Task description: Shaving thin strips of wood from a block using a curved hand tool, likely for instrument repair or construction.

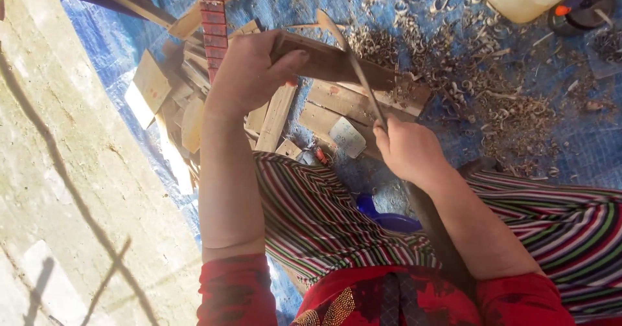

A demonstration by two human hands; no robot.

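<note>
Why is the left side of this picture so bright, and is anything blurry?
Head view: strong sunlight washes out the concrete floor, crossed by thin dark shadow lines; glare bleaches the wooden offcuts beside it. The blue tarp with its wood shavings lies in even shade. The left hand on a wooden plank and the right hand holding a thin stick look slightly soft.

I see a blue tarp (pixel 583 151) as ground cover w/ wood shavings (pixel 499 99) strewn over it, bare concrete floor (pixel 78 170) beside it, hard sunlight, thin shadows across the concrete.
</note>
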